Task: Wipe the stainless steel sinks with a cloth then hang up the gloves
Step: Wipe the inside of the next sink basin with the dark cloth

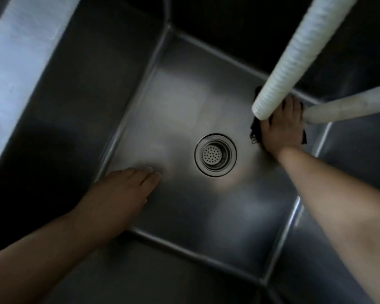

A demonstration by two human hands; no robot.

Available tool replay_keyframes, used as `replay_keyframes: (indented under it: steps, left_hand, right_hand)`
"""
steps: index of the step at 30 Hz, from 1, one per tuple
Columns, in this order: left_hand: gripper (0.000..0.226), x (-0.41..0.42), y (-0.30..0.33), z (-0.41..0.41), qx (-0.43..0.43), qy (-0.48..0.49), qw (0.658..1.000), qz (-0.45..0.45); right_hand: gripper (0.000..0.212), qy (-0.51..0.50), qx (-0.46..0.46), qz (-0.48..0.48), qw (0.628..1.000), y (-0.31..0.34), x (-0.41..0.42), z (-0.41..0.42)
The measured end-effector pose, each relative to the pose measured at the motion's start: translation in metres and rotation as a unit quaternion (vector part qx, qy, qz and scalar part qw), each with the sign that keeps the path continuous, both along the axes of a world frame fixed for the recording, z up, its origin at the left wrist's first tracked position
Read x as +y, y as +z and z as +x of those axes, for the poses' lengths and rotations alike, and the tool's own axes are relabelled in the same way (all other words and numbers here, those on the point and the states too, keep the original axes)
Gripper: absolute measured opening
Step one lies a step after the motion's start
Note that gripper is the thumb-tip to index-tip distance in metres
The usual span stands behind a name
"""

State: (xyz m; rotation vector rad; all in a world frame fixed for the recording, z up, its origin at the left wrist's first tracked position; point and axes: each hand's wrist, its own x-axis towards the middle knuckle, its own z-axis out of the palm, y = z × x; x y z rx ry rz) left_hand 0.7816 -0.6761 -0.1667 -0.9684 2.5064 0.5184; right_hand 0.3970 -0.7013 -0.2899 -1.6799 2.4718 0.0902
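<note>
Head view, looking straight down into a deep stainless steel sink. Nearest the viewer, two bare forearms are seen entering from the lower left and lower right corners, reaching down to the basin floor. The left hand is laid flat on the floor of the sink near its left corner, palm down, with the fingers straight and held close together; nothing is held in it. The fingertips are directed toward the round drain strainer, which is set near the middle of the floor and shows a perforated basket inside a polished ring; the hand and the strainer are apart. The two hands are well apart, one on each side of the strainer. Farther off, the right hand is pressed palm down on a dark cloth lying on the floor toward the far right corner, just beside the strainer ring. The cloth is seen as dark edges on both sides of the hand, with a frayed or looped fringe at its left edge; most of it is covered. The fingers are spread over the cloth; whether any are curled into it cannot be told, since the tips are partly hidden. Above that hand, two pale hoses hang into the basin: a ribbed hose descending from the upper right, its open end in front of the fingers, and a smoother hose entering from the right edge
</note>
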Motion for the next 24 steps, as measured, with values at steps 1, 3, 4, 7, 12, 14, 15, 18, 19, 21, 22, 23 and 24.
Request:
replay_keyframes:
  steps: [1, 3, 4, 7, 12, 14, 15, 18, 19, 21, 22, 23, 24]
  left_hand:
    - [0.065, 0.001, 0.0, 0.0, 0.002, -0.01, 1.0, -0.001]
    - [0.063, 0.001, 0.001, -0.001, 0.003, -0.031, 1.0, 0.0]
    - [0.062, 0.001, 0.001, -0.002, 0.003, -0.039, 0.999, 0.004]
    - [0.063, 0.004, 0.001, -0.01, 0.001, -0.056, 0.998, 0.008]
    - [0.066, 0.009, -0.018, -0.043, -0.017, -0.076, 0.997, -0.015]
    - [0.061, 0.009, -0.032, -0.05, -0.081, -0.082, 0.993, -0.009]
    - [0.06, 0.01, -0.038, -0.053, -0.1, -0.083, 0.991, -0.018]
    - [0.057, 0.017, -0.053, -0.059, -0.147, -0.092, 0.982, -0.072]
    - [0.055, 0.018, -0.055, -0.061, -0.164, -0.095, 0.978, -0.083]
    - [0.056, 0.018, -0.058, -0.063, -0.195, -0.106, 0.97, -0.095]
    - [0.057, 0.017, -0.059, -0.063, -0.206, -0.108, 0.968, -0.095]
    - [0.057, 0.016, -0.061, -0.063, -0.213, -0.107, 0.967, -0.094]
    - [0.055, 0.015, -0.063, -0.063, -0.213, -0.105, 0.967, -0.095]
  right_hand:
    - [0.071, -0.015, 0.003, 0.011, 1.0, 0.001, 0.011, -0.01]
    - [0.071, -0.017, 0.027, 0.02, 0.999, 0.002, 0.028, -0.02]
    - [0.071, -0.017, 0.043, 0.027, 0.999, 0.002, 0.036, -0.019]
    - [0.069, -0.032, 0.07, 0.061, 0.995, 0.002, 0.052, -0.005]
    - [0.071, 0.043, 0.127, 0.099, 0.986, 0.003, 0.085, 0.038]
    - [0.073, 0.061, 0.09, 0.088, 0.99, 0.003, 0.105, 0.059]
    - [0.075, 0.063, 0.062, 0.084, 0.993, 0.003, 0.118, 0.071]
    - [0.078, 0.085, 0.014, 0.094, 0.992, 0.002, 0.165, 0.109]
    - [0.079, 0.103, 0.008, 0.107, 0.989, 0.003, 0.179, 0.12]
    - [0.082, 0.142, 0.005, 0.129, 0.981, 0.003, 0.2, 0.13]
    - [0.083, 0.157, 0.009, 0.135, 0.978, 0.003, 0.205, 0.13]
    - [0.085, 0.169, 0.014, 0.136, 0.976, 0.002, 0.205, 0.127]
    - [0.086, 0.179, 0.018, 0.135, 0.974, 0.002, 0.203, 0.122]
